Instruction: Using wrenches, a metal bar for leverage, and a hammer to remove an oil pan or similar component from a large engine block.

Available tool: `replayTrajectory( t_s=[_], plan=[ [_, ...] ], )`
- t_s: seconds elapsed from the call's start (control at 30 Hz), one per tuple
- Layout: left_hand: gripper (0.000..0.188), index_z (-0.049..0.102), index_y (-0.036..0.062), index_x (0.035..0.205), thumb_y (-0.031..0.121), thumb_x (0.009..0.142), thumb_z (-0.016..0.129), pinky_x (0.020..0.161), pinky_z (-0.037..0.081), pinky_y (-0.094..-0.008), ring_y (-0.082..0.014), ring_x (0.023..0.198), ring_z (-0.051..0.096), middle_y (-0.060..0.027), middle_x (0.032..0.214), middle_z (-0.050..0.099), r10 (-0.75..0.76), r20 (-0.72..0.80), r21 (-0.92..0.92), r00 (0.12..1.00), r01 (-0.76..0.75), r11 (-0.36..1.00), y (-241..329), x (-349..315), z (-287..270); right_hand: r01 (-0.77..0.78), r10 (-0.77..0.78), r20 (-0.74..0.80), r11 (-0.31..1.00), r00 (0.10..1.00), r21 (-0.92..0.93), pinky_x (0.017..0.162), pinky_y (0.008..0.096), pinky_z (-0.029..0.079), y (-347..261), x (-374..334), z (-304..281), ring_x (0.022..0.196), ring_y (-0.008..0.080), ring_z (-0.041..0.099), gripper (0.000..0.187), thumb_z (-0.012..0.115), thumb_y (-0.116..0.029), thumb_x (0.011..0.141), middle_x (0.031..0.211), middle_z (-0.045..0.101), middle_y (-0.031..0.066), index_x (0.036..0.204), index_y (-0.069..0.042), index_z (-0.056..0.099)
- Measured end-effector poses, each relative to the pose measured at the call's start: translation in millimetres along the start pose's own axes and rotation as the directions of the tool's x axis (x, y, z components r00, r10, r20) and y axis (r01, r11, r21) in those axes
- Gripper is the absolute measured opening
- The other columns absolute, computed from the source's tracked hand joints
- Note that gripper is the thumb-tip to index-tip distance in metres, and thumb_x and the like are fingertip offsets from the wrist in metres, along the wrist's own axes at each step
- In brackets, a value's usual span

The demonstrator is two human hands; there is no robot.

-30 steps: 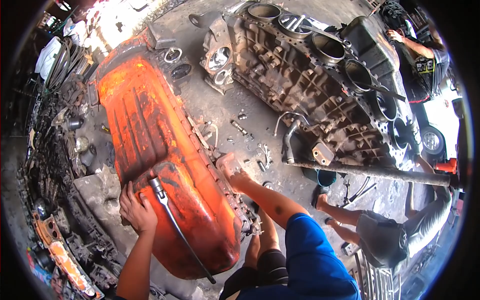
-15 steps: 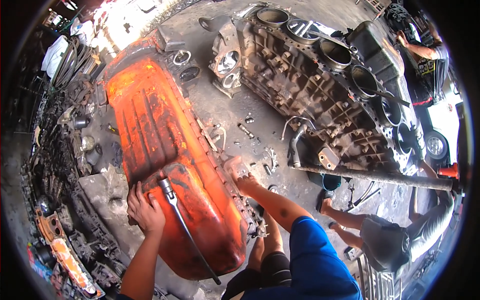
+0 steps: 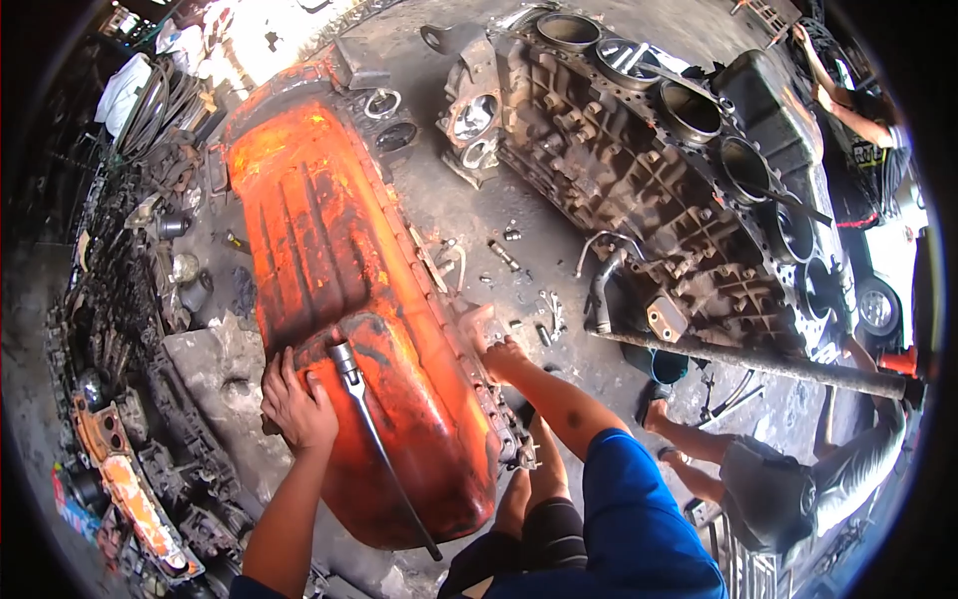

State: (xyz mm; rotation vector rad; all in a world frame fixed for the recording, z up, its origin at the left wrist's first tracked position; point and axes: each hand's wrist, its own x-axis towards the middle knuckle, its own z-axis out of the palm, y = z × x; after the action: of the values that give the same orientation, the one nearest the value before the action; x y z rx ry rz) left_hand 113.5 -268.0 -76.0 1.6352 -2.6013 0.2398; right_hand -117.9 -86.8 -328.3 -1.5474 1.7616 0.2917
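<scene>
A large orange oil pan (image 3: pixel 399 339), worn and stained dark, lies bottom up in the middle of the view. My left hand (image 3: pixel 301 407) rests on its left side near the raised sump, fingers stretched out over the edge. At the pan's right flange, my right hand (image 3: pixel 507 359) touches a reddish bracket (image 3: pixel 481 327); its fingertips are mostly hidden. Between my hands, a long-handled socket wrench (image 3: pixel 374 424) lies along the sump with its socket at the far end. Neither hand is on the wrench.
A big engine block (image 3: pixel 639 180) with open cylinder bores lies to the right, with a long pipe (image 3: pixel 758 361) near its close end. Small bolts and fittings (image 3: pixel 504 255) are scattered between. Piled parts (image 3: pixel 140 399) line the left. A co-worker (image 3: pixel 768 489) bends at the lower right; another person (image 3: pixel 868 130) is farther back.
The whole view has shifted slightly, so things sit a little farther right. My hands and the wrench keep their places on the oil pan. The farther person's arm has risen.
</scene>
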Motion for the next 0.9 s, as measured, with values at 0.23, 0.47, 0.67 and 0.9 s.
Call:
replayTrajectory(
  t_s=[0.23,0.47,0.67,0.9],
  plan=[
    [0.050,0.043,0.0129,0.139,0.027,0.091,0.049,0.102,0.030,-0.0477,-0.0301,0.132,0.038,-0.0107,0.140,0.044,-0.006,0.006,-0.008,1.000,0.006,1.000,1.1,-1.7,-0.9,0.011,-0.008,-0.171,1.000,0.985,0.021,0.096,0.0443,0.040,3.3,-0.1,18.4,0.108,0.0260,0.060,0.029,0.067,-0.019,0.075,0.110,0.066,0.0094,0.102,-0.008,0.069],
    [0.054,0.043,0.0137,0.140,0.023,0.087,0.053,0.103,0.029,-0.0485,-0.0293,0.134,0.037,-0.0095,0.142,0.044,-0.004,0.012,-0.040,1.000,0.005,0.999,4.5,1.5,0.4,0.039,-0.026,-0.067,0.977,0.997,0.208,0.094,0.0425,0.041,14.6,14.4,3.8,0.109,0.0268,0.059,0.044,0.076,-0.021,0.071,0.112,0.062,0.0118,0.110,-0.007,0.064],
    [0.052,0.044,0.0149,0.140,0.024,0.089,0.051,0.102,0.029,-0.0479,-0.0292,0.131,0.040,-0.0096,0.141,0.045,-0.006,-0.018,-0.035,1.000,0.006,0.999,-2.3,-0.3,5.2,0.116,-0.111,-0.037,0.981,0.993,0.154,0.095,0.0453,0.039,11.9,-18.1,-28.0,0.108,0.0277,0.059,0.039,0.073,-0.022,0.072,0.114,0.061,0.0109,0.108,-0.010,0.063],
    [0.049,0.044,0.0141,0.140,0.025,0.092,0.046,0.102,0.028,-0.0473,-0.0299,0.129,0.041,-0.0100,0.140,0.045,-0.019,0.000,-0.064,1.000,0.019,0.998,5.1,-0.1,6.6,0.219,-0.197,-0.203,0.971,0.959,0.092,0.094,0.0432,0.043,29.4,0.8,14.1,0.102,0.0310,0.062,0.039,0.071,-0.029,0.077,0.105,0.066,0.0140,0.110,-0.011,0.063]
  ],
)
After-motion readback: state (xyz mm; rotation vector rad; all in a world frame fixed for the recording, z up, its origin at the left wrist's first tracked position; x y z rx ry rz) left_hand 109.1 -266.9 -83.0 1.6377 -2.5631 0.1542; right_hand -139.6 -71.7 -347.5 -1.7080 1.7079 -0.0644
